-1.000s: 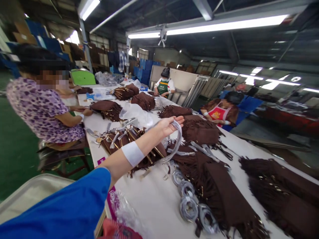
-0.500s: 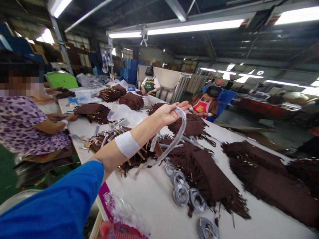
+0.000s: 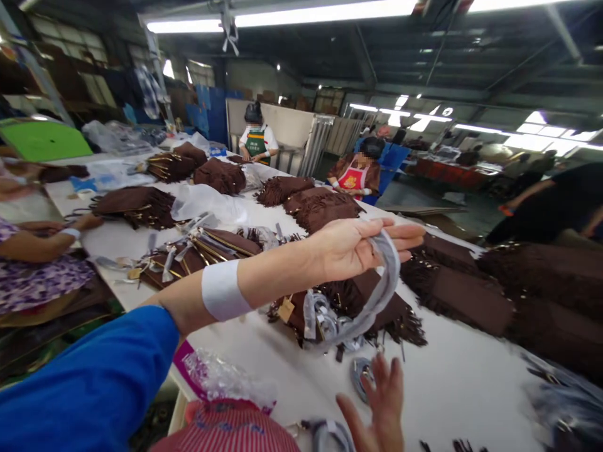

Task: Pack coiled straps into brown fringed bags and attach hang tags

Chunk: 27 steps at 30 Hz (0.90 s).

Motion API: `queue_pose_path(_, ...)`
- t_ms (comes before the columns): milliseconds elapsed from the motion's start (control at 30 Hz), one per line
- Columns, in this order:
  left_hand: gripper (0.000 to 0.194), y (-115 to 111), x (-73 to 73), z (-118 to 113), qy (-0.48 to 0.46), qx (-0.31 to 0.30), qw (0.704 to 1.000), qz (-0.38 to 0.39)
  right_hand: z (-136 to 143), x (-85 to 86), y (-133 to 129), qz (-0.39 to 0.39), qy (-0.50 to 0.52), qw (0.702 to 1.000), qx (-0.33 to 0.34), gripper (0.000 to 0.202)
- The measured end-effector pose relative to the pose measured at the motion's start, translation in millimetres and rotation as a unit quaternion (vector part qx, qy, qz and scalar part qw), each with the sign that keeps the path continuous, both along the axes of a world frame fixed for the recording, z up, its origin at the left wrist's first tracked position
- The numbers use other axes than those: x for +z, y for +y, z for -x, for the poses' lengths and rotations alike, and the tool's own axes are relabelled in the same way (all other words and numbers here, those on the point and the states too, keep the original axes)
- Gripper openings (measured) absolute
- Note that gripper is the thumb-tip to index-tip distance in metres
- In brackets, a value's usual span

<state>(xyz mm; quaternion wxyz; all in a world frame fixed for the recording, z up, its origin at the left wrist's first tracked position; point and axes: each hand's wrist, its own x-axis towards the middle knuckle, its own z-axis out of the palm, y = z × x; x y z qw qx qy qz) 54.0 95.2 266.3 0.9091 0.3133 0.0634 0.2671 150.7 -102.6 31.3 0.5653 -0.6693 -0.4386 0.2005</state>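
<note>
While my left hand (image 3: 351,251) is held out over the table (image 3: 447,389), the grey strap (image 3: 392,270) hooks across its fingers below the thumb, bows outward to the right, then runs down and back left toward the tabletop. That curve gives its long axis: upper part in the left hand, lower part trailing beside the brown fringed bags (image 3: 400,317). The left fingers are stretched nearly straight, so I read the hold as a light one. My right hand (image 3: 384,411) is spread with nothing in it, below the strap's trailing part and closer to the table's near edge; from there that lower run lies up and to the left, apart from the fingertips. Just beside those fingertips is a coiled strap (image 3: 357,380); through the head camera I cannot tell whether they touch. The held strap looks soft and bendable, sheathed in cloudy, wrinkled plastic, and its lower end is too blurred for me to say what it joins. The bags are matte dark brown, broad flat panels with ragged fringe and small metallic glints. Toward the table's near left edge, crumpled clear plastic (image 3: 230,376) sits crisp and shiny behind red-striped fabric (image 3: 221,430).
</note>
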Motion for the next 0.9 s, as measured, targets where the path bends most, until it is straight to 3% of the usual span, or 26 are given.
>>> queue_pose_path(100,0.019,-20,-23.8,-14,0.027,-0.059,0.998,-0.018,0,28.9,19,-0.023,0.039,0.999,-0.002,0.109)
queue_pose_path(133,0.018,-26,-30.0,-18,0.035,-0.084,0.995,-0.028,-1,36.9,22,-0.015,0.051,0.999,-0.001,0.104)
queue_pose_path(267,0.016,-35,-45.1,-22,0.064,-0.189,0.973,-0.119,-6,59.8,18,-0.004,0.132,0.991,-0.005,0.047)
queue_pose_path(367,0.026,-28,-64.3,-11,0.110,-0.196,0.942,-0.250,-10,77.0,4,-0.066,0.248,0.966,-0.045,0.031)
queue_pose_path(467,0.029,-24,-107.6,16,0.171,-0.234,0.896,-0.336,-19,95.6,-12,-0.096,0.299,0.947,-0.067,0.024)
queue_pose_path(567,0.032,-34,-164.4,52,0.220,-0.343,0.861,-0.304,-30,110.2,-26,-0.101,0.287,0.948,-0.092,0.029)
queue_pose_path(633,0.034,-45,-198.4,76,0.278,-0.309,0.843,-0.340,-36,117.7,-33,-0.103,0.275,0.948,-0.122,0.027)
queue_pose_path(667,0.036,-50,-212.4,86,0.309,-0.264,0.823,-0.397,-39,121.0,-34,-0.105,0.270,0.947,-0.136,0.027)
queue_pose_path(733,0.046,-59,-233.6,101,0.353,-0.187,0.752,-0.525,-45,126.4,-33,-0.113,0.261,0.948,-0.145,0.030)
queue_pose_path(833,0.049,-67,-251.8,110,0.388,-0.146,0.637,-0.650,-59,128.2,-30,-0.121,0.251,0.952,-0.125,0.028)
queue_pose_path(900,0.045,-69,-259.2,112,0.400,-0.130,0.581,-0.697,-73,123.2,-35,-0.111,0.217,0.962,-0.125,0.025)
